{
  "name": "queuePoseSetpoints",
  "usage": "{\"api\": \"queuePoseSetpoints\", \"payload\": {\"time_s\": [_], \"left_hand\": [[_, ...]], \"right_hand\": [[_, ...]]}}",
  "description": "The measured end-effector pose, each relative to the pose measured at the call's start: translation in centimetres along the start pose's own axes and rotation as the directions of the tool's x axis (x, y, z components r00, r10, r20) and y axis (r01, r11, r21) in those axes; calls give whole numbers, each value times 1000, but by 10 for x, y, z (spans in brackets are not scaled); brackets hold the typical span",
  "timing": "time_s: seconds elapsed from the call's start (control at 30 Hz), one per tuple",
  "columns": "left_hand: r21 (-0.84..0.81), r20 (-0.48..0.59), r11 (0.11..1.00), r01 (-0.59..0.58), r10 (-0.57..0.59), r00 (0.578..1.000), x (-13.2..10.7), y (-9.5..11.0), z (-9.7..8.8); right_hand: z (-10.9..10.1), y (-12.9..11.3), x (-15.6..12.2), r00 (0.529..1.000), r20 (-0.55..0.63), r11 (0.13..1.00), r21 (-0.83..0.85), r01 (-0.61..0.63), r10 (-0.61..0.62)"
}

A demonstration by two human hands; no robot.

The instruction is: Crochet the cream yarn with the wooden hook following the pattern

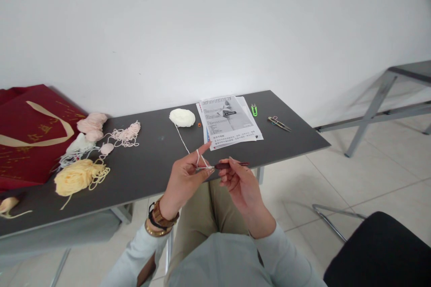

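White yarn (182, 138) runs from a white ball (182, 117) on the table to my left hand (185, 177). It loops over my raised left index finger, and my thumb pinches the yarn close to the hook tip. Between the fingers and thumb of my right hand (240, 184) is a crochet hook with a dark red handle (222, 166), pointing left. Its tip meets the yarn at my left thumb; the exact stitch there is too small to make out. Both hands are in front of the table's near edge, above my lap.
Printed sheets (229, 121) lie behind my hands, with green thread snips (254, 110) and scissors (279, 123) to their right. A small orange item (199, 124) sits by the white ball. Leftward are yellow yarn (79, 177), pink yarn (126, 134) and a red bag (30, 139). A black chair (380, 251) stands right.
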State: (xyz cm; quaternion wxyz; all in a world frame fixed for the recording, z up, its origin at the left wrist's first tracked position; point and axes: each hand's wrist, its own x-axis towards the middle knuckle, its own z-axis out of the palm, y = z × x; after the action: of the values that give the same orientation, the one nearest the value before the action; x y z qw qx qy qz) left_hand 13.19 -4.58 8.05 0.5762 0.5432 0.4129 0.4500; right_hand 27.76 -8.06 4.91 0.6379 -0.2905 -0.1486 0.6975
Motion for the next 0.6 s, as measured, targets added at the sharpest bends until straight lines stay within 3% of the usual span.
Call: {"api": "queuePoseSetpoints", "payload": {"time_s": [0.23,0.33,0.43,0.5,0.53,0.6], "left_hand": [[-131,-148,987,-87,67,987,-7,-17,6],[-187,-223,980,-61,18,975,-9,-22,10],[-273,-301,960,-58,-28,953,-10,-26,16],[-351,-328,934,-66,-57,943,-10,-27,19],[-394,-325,917,-62,-76,943,-10,-27,21],[-471,-287,882,-31,-120,950,-9,-24,21]], "right_hand": [[1,2,1,999,-16,999,3,-52,52],[3,5,3,999,-35,996,-81,28,-31],[5,12,1,976,-44,946,-259,195,-213],[7,19,-4,916,4,824,-436,362,-401],[6,21,-7,857,72,714,-520,469,-510],[3,24,-13,652,324,364,-623,693,-686]]}}
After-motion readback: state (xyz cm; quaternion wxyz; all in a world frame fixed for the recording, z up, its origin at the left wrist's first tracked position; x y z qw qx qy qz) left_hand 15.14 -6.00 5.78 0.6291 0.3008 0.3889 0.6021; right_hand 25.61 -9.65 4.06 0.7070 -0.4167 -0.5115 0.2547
